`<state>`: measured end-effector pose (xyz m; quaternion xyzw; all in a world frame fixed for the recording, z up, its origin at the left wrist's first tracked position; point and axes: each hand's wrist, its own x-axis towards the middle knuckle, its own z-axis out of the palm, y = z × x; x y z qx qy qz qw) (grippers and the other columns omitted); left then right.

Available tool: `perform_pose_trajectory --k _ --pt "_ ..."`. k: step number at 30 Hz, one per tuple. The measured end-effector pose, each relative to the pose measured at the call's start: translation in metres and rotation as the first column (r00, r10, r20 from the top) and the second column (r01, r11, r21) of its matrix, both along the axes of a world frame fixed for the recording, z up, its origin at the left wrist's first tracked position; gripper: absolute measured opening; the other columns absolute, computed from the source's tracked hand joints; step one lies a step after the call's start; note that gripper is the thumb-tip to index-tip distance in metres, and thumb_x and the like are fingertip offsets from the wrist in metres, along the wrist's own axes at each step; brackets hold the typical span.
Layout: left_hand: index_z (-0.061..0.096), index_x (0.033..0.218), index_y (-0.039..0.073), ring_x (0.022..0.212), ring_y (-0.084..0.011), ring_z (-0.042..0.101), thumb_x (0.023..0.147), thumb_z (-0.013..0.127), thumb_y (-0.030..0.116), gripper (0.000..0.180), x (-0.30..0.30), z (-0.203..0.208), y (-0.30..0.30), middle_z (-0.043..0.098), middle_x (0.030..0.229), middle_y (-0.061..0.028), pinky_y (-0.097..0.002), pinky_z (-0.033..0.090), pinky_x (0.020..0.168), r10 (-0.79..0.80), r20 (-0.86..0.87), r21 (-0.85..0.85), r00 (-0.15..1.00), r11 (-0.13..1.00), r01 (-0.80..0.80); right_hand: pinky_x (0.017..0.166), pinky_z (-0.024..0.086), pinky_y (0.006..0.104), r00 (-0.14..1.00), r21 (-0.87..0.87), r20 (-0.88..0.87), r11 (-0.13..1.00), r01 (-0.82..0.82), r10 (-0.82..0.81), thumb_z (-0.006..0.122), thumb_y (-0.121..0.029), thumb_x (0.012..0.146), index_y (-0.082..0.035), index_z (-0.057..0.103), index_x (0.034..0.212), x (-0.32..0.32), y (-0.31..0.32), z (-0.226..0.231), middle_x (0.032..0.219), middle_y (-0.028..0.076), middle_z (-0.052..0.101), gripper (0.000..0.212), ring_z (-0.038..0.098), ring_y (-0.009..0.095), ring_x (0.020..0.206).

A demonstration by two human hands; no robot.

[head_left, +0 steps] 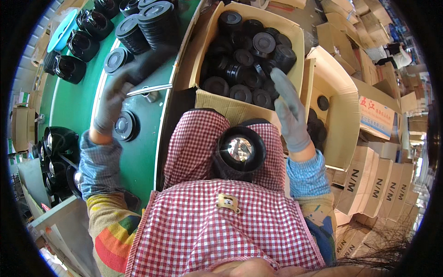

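Observation:
My left hand [110, 104], in a grey glove, is over the green table [92, 122] at the left. Its fingers are curled and partly smeared by motion, around something I cannot make out; a dark blurred shape extends from them. A thin shiny metal rod [154, 88] lies across beside the fingers, its link to the hand unclear. My right hand [291, 113], gloved, is raised at the near right corner of a carton, fingers stretched and holding nothing. Between my knees rests a round black pot-like part [240, 159] with a shiny metal inside. A black disc-shaped lid [124, 125] lies below my left hand.
The open carton [240, 100] ahead holds several black round parts [264, 43]. Another open carton [341, 134] stands to its right. Stacked black lids [157, 18] and glossy black pots [82, 45] stand on the table's far side. Cardboard boxes [376, 182] are piled at the right.

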<state>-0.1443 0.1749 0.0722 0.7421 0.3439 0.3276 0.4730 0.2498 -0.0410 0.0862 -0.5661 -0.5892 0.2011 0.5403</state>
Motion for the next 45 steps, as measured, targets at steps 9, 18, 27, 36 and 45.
perform_pose_trajectory --k 9,18,27,36,45 --pt "0.045 0.146 -0.004 0.135 -0.0284 0.049 0.108 0.042 0.040 0.058 0.149 -0.009 -0.142 0.054 0.141 -0.0179 -0.0414 0.036 0.114 -0.629 0.434 -0.153 0.644 0.654 0.741 0.113 0.039 0.0414 0.833 -0.147 -0.467 0.904 -0.402 0.295 0.057 -0.038 0.102 0.000 0.074 0.113 -0.014 -0.057 -0.028 0.116 0.016 0.072 0.043 0.060 0.026 0.124" --pt "0.071 0.112 -0.001 0.112 -0.0309 0.065 0.109 0.041 0.024 0.039 0.167 -0.054 -0.167 0.067 0.119 -0.0181 -0.0388 0.050 0.102 -0.584 0.308 0.137 0.751 0.808 0.573 0.116 0.036 0.0483 0.936 0.048 -0.106 0.942 -0.332 0.335 0.071 -0.013 0.089 -0.005 0.075 0.085 -0.023 -0.083 -0.057 0.108 0.011 0.073 0.010 0.067 0.028 0.110" --pt "0.072 0.108 -0.005 0.114 -0.0364 0.065 0.105 0.043 0.017 0.037 0.168 -0.065 -0.161 0.068 0.119 -0.0224 -0.0452 0.047 0.105 -0.611 0.176 0.306 0.772 0.779 0.547 0.115 0.038 0.0504 0.936 0.065 0.013 0.934 -0.351 0.351 0.075 0.002 0.078 -0.007 0.064 0.077 -0.019 -0.074 -0.071 0.105 0.010 0.073 0.014 0.066 0.027 0.112" --pt "0.071 0.107 -0.002 0.111 -0.0369 0.065 0.099 0.057 0.016 0.024 0.167 -0.068 -0.163 0.068 0.117 -0.0213 -0.0450 0.051 0.100 -0.590 0.162 0.374 0.791 0.778 0.504 0.118 0.035 0.0457 0.919 -0.078 -0.198 0.930 -0.360 0.340 0.060 -0.009 0.088 -0.004 0.074 0.094 -0.018 -0.076 -0.077 0.113 0.013 0.071 0.016 0.060 0.029 0.123" --pt "0.068 0.115 -0.002 0.122 -0.0417 0.059 0.101 0.052 0.023 0.034 0.157 -0.047 -0.181 0.064 0.129 -0.0227 -0.0506 0.043 0.110 -0.555 -0.053 0.350 0.830 0.768 0.536 0.119 0.033 0.0421 0.892 -0.195 -0.329 0.902 -0.386 0.310 0.049 -0.027 0.098 -0.004 0.067 0.119 -0.017 -0.078 -0.087 0.149 0.018 0.052 0.036 0.049 0.033 0.138"
